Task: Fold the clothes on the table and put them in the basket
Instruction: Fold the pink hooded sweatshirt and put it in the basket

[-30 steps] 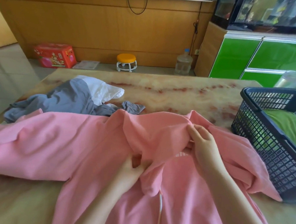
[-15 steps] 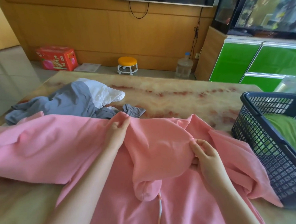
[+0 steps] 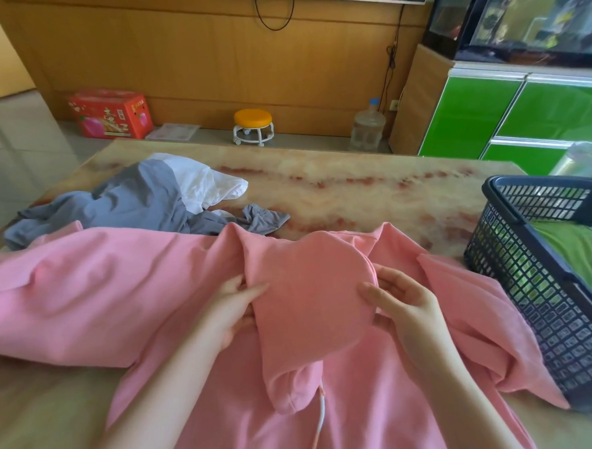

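A large pink hoodie (image 3: 359,420) is spread across the near half of the marble table (image 3: 337,194), one sleeve stretched left. Its hood (image 3: 309,309) lies folded down over the chest, a drawstring hanging below it. My left hand (image 3: 230,310) pinches the hood's left edge, thumb on top and fingers under the cloth. My right hand (image 3: 401,304) holds the hood's right edge the same way. A grey garment (image 3: 115,213) and a white one (image 3: 203,181) lie crumpled at the far left. A dark mesh basket (image 3: 545,300) at the right holds a folded green garment (image 3: 584,254).
The hoodie's right sleeve drapes against the basket wall. Beyond the table are a red box (image 3: 110,115), a small orange stool (image 3: 253,125), a water jug (image 3: 368,126) on the floor and a green cabinet (image 3: 522,113) at the right.
My left hand came down from the hoodie's shoulder to the hood's left edge. My right hand slid up the right edge. The hood now lies flatter and rounder on the chest.
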A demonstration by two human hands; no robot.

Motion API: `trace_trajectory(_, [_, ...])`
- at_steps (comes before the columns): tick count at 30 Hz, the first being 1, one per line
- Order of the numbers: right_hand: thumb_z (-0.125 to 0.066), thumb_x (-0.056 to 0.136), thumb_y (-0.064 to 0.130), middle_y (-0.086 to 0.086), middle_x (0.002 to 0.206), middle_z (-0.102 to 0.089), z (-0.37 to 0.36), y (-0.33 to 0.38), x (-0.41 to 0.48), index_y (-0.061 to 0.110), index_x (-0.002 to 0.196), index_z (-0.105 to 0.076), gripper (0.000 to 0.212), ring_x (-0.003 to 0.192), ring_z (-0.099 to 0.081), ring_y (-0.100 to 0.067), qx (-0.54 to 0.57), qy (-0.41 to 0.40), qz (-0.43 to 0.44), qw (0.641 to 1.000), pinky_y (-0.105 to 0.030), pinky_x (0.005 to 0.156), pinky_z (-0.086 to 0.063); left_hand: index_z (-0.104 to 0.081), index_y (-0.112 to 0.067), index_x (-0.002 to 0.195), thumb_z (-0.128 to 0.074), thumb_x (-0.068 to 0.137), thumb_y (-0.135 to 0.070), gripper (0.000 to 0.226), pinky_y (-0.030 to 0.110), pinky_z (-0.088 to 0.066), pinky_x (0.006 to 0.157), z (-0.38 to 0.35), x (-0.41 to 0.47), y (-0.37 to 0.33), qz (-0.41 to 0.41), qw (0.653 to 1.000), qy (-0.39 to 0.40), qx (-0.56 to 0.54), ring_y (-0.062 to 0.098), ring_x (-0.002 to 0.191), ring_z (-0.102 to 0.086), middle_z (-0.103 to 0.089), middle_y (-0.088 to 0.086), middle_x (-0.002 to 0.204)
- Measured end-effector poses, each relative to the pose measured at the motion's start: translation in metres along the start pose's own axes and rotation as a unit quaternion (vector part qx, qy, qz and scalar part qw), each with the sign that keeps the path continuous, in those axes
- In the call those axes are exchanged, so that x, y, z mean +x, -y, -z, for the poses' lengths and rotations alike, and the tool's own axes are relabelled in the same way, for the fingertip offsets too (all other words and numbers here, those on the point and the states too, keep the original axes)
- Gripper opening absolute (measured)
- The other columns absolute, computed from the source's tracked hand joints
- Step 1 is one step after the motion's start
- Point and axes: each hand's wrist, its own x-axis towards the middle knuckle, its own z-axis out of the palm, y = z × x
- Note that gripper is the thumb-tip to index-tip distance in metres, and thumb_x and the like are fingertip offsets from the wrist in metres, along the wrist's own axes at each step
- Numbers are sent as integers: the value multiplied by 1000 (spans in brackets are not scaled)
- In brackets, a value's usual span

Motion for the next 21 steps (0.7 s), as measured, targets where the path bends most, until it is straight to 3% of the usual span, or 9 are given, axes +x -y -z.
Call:
trace_trajectory(4, [-65, 83, 2, -12, 90, -74, -1, -4, -2, 8, 106, -68, 24, 82, -70, -19, 9, -8, -2, 1000, -37, 69, -58, -55, -4, 123, -51, 93, 0, 31, 24, -54, 51, 0, -5, 0, -11, 999, 6, -30, 17, 71, -65, -67, 7, 95])
trace_trajectory(7, [-66, 83, 3, -12, 89, -74, 2, -3, -3, 8, 106, -68, 23, 82, -70, -19, 10, -25, 6, 1000, -41, 74, -58, -53, -8, 126, -44, 97, -4, 31, 27, -53, 51, 2, -11, 2, 5, 998, 12, -55, 17, 67, -65, -67, 6, 91])
trace_trajectory(10, [-66, 84, 3, -10, 92, -74, 3, -2, -3, 10, 105, -68, 23, 85, -69, -21, 6, -32, 20, 999, -42, 76, -57, -53, -12, 127, -55, 95, -20, 34, 29, -52, 60, 5, -30, 15, 5, 999, 6, 44, 20, 78, -66, -69, 6, 101])
trace_trajectory(12, [-65, 84, 3, -11, 94, -74, -1, -3, -3, 10, 106, -68, 23, 88, -69, -22, 8, -23, 23, 999, -43, 76, -57, -55, -13, 123, -59, 91, -13, 31, 28, -55, 60, 2, -47, 27, 9, 996, 34, 77, 17, 80, -68, -70, 3, 103])
trace_trajectory(15, [-65, 84, 3, -11, 96, -73, -13, 0, -2, 9, 106, -68, 23, 87, -68, -22, 27, -8, 31, 999, -42, 76, -57, -58, -17, 111, -67, 82, -2, 34, 23, -56, 61, -12, -64, 39, 4, 996, 81, 45, 11, 79, -70, -73, -1, 93])
trace_trajectory(18, [-66, 85, 5, -8, 92, -74, -28, 13, 1, 11, 104, -70, 20, 82, -67, -16, 23, 19, 65, 997, -30, 65, -55, -55, -30, 91, -73, 47, -33, 48, 8, -46, 61, -22, -67, 44, -54, 985, 71, 150, 1, 77, -65, -69, -14, 75])
trace_trajectory(20, [-66, 87, 8, -7, 92, -73, -36, 20, 2, 15, 103, -72, 19, 82, -66, -13, -6, 44, 92, 995, -28, 67, -54, -53, -34, 87, -75, 55, -38, 39, 7, -42, 62, -20, -67, 45, -94, 967, 34, 233, -2, 77, -59, -64, -14, 81])
trace_trajectory(21, [-67, 87, 10, -9, 94, -72, -39, 21, 3, 16, 105, -72, 20, 81, -66, -12, -24, 52, 99, 993, -29, 68, -54, -52, -35, 88, -77, 68, -28, 33, 8, -42, 63, -15, -67, 45, -116, 965, -8, 237, -3, 78, -57, -63, -11, 88])
